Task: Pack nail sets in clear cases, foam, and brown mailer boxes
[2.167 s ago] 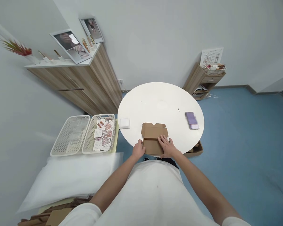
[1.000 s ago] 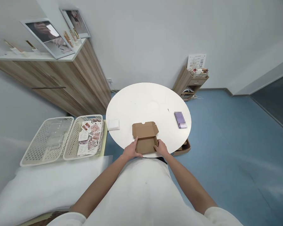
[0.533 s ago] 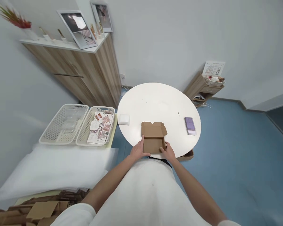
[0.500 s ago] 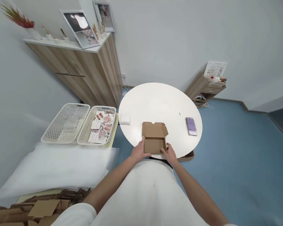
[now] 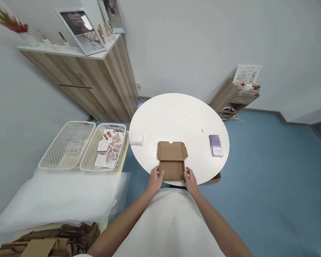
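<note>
"How do the hands stand?"

"Nearest the body, the left hand [image 5: 155,179] curls thumb and fingers on one end wall of an open brown cardboard box [image 5: 172,170]; the right hand [image 5: 191,180] grips the opposite end."

"Which is nearer it?"

"Neither: the box lies between them, touching both, its long axis running left to right."

"And beyond?"

"Its brown cardboard lid [image 5: 171,151] hinges open along the far side, over the white oval surface [image 5: 176,114]. Well apart are a blurred purple rectangular object [image 5: 216,145], rightward, and a flat white square packet [image 5: 136,139], leftward."
</note>
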A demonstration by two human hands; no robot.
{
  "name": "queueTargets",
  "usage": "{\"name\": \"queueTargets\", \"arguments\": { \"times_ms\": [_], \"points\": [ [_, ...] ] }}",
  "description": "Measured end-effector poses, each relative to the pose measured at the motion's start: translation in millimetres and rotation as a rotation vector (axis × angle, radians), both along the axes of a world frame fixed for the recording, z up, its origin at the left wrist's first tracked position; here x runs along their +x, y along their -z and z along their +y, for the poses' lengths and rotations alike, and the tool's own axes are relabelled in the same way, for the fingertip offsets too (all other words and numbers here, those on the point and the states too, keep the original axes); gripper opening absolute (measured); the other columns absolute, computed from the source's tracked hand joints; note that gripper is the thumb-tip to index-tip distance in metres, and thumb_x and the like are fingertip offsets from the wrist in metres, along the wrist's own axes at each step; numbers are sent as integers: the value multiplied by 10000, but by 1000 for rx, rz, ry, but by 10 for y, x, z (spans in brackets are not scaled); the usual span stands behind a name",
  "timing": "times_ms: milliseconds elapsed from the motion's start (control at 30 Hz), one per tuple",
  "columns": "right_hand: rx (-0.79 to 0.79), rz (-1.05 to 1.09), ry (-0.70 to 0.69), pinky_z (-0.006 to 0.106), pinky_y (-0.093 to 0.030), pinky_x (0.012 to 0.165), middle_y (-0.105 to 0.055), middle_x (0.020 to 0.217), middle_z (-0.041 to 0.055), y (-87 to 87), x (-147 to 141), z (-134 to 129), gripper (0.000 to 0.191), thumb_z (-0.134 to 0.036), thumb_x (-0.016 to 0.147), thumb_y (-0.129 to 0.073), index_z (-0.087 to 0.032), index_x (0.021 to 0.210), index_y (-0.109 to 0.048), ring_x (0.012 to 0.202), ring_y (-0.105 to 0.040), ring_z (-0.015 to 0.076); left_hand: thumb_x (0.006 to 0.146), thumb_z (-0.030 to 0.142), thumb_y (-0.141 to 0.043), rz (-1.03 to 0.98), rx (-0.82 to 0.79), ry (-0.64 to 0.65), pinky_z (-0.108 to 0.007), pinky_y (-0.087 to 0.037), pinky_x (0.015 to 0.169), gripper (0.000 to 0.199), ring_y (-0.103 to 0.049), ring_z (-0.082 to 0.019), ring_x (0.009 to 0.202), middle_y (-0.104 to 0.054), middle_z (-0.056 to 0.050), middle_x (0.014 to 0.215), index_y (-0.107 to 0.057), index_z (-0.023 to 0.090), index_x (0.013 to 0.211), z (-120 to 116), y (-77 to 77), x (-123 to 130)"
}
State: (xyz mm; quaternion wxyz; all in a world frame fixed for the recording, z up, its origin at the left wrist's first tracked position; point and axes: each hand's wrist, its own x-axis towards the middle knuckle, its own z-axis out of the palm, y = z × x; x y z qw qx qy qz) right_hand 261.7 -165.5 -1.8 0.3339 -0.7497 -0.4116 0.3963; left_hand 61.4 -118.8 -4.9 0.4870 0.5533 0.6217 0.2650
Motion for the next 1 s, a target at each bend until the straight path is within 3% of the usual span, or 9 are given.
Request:
{"name": "queueTargets", "arguments": {
  "times_ms": [133, 333, 467, 600, 700, 867, 1000],
  "points": [
    [23, 26, -1, 331, -475, 657, -576, 1025, 89, -2, 83, 48, 475, -475, 796, -374, -180, 1153, -484, 730, -572, 178, 778, 428, -463, 2, -8, -20, -355, -394, 852, 513, -494, -214, 1004, -501, -132, 1111, -423, 137, 1199, 47, 2, 120],
    [-53, 219, 54, 337, -500, 615, -526, 1129, 106, -10, 338, 92, 522, -504, 798, -351, -188, 1207, -426, 559, -585, 132, 756, 450, -509, -35, -74, -32, -354, -382, 884, 549, -484, -221, 1043, -481, -138, 1178, -425, 151, 1208, 203, -50, 416],
    [-12, 292, 99, 348, -514, 635, -484, 1166, 123, 1, 519, 249, 546, -505, 787, -384, -187, 1230, -410, 697, -609, 169, 746, 468, -530, -122, -112, -81, -353, -380, 903, 569, -462, -226, 1095, -435, -132, 1260, -414, 170, 1216, 344, -49, 637],
    [68, 279, 83, 364, -485, 793, -429, 1208, 121, 39, 650, 440, 577, -492, 781, -416, -183, 1266, -367, 905, -567, 197, 766, 475, -509, -246, -124, -152, -373, -365, 938, 556, -429, -234, 1153, -428, -129, 1279, -404, 175, 1222, 479, -50, 829],
    [78, 270, 46, 359, -472, 820, -366, 1256, 118, 78, 688, 523, 626, -488, 780, -424, -202, 1317, -277, 925, -550, 190, 780, 487, -482, -316, -131, -197, -388, -361, 949, 545, -409, -243, 1177, -413, -129, 1296, -400, 181, 1224, 555, -71, 925],
    [137, 151, 64, 349, -487, 729, -317, 1237, 131, 93, 656, 466, 684, -441, 774, -457, -220, 1347, -155, 810, -517, 154, 789, 469, -476, -250, -127, -173, -388, -314, 989, 539, -372, -237, 1206, -390, -137, 1312, -390, 165, 1225, 553, -95, 906],
    [227, -35, 45, 363, -462, 720, -361, 1150, 118, -23, 469, 403, 626, -375, 772, -466, -223, 1321, -205, 717, -457, 139, 831, 442, -408, -92, -133, -179, -393, -312, 987, 483, -381, -225, 1195, -398, -142, 1297, -385, 153, 1217, 511, -104, 654]
  ]
}}
